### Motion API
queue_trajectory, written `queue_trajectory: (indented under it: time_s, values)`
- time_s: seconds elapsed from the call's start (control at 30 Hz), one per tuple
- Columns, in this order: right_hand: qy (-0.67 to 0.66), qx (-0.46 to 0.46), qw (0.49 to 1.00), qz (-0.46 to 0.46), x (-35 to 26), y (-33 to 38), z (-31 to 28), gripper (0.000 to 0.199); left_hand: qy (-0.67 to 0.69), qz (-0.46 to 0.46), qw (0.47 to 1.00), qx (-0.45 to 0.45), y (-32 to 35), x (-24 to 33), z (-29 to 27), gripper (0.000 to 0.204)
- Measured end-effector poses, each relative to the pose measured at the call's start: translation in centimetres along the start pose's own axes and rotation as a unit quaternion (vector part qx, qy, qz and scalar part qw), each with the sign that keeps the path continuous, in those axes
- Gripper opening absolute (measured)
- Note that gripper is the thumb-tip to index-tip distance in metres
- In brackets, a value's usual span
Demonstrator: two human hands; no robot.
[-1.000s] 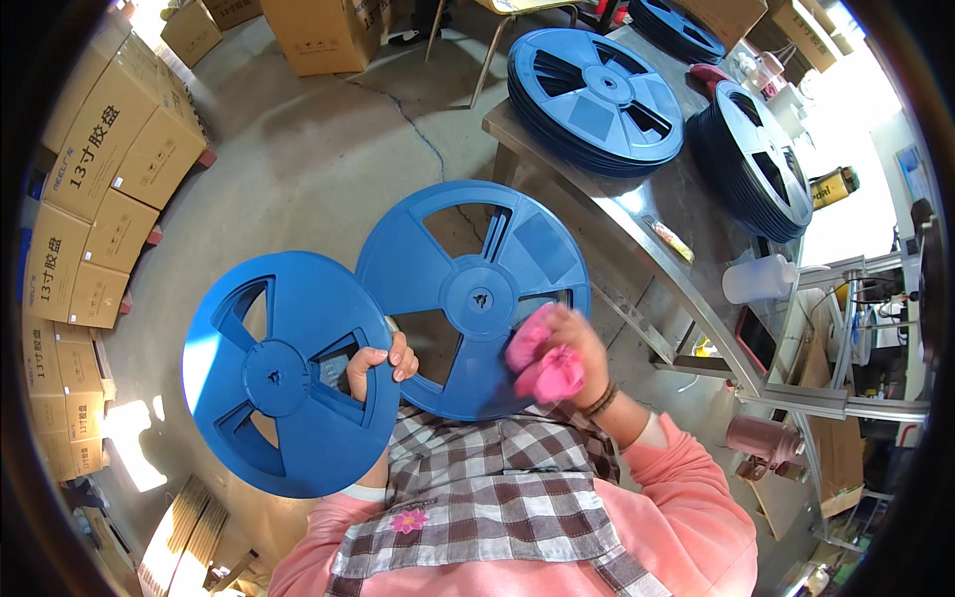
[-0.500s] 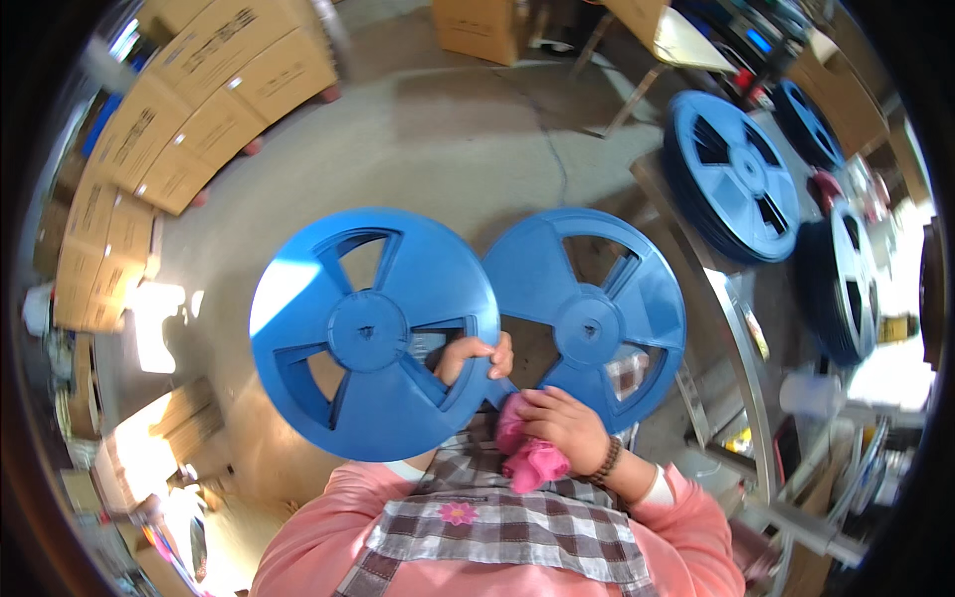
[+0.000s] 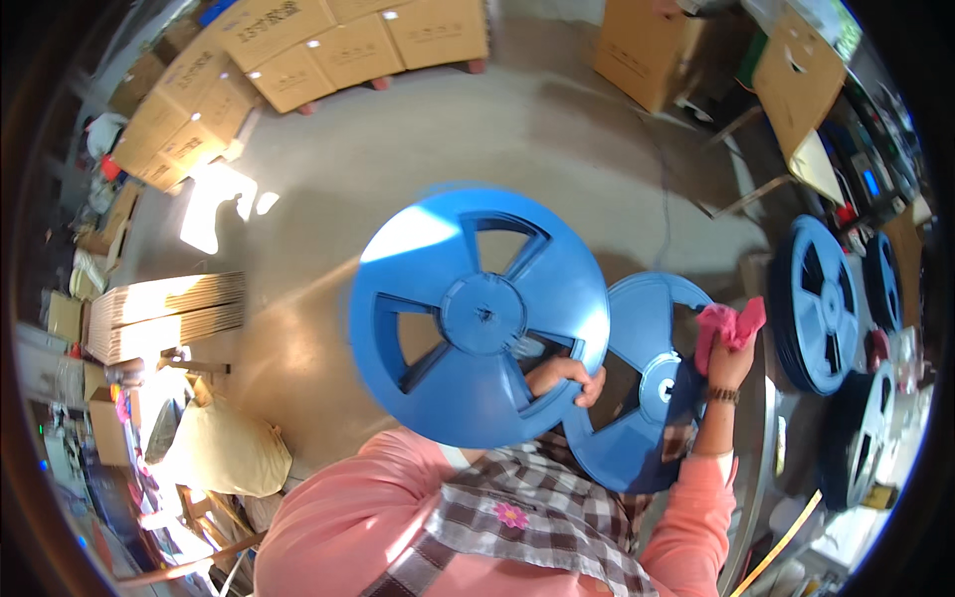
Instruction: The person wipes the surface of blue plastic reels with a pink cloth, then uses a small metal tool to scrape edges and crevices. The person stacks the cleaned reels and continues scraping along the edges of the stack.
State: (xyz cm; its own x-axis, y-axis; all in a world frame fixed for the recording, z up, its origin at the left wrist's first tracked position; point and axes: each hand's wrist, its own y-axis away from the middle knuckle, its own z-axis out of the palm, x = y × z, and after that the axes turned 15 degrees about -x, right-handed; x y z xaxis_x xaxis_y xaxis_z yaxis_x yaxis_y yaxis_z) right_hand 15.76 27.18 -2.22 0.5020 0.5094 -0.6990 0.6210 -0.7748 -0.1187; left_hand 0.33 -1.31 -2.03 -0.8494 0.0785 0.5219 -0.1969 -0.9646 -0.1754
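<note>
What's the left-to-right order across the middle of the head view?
Stack of flattened cardboard → large blue reel → left hand gripping its lower right edge → second blue reel → right hand with pink cloth → stacked blue reels on the table.

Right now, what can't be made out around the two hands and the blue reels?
Head view only:
- Left hand: palm hidden behind the front blue reel; only fingers show.
- Second blue reel: left part covered by the front reel.
- Right hand: fingers wrapped in the pink cloth, so its grip is unclear.
- Stacked reels at right: bent by the fisheye rim; count unclear.
</note>
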Motion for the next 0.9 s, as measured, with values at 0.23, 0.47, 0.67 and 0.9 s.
queue_trajectory:
  time_s: [0.23, 0.47, 0.67, 0.9]
  values:
    - [0.138, -0.211, 0.926, -0.28, -6.0, 10.6, -0.2, 0.05, -0.14, 0.055, 0.988, -0.027, -0.2, -0.4, -0.2, 0.028]
    - [-0.029, -0.011, 0.997, -0.066, 12.3, 1.1, -5.4, 0.043, -0.038, 0.069, 0.995, -0.053, -0.8, -1.4, -0.3, 0.025]
    - [-0.088, -0.091, 0.981, -0.147, 3.9, -10.1, 4.6, 0.046, -0.084, 0.079, 0.992, -0.058, -0.8, -1.5, -0.9, 0.023]
    - [0.162, -0.213, 0.891, -0.366, -8.0, 2.6, 4.1, 0.03, -0.122, 0.088, 0.986, -0.079, 0.3, -2.3, -1.4, 0.018]
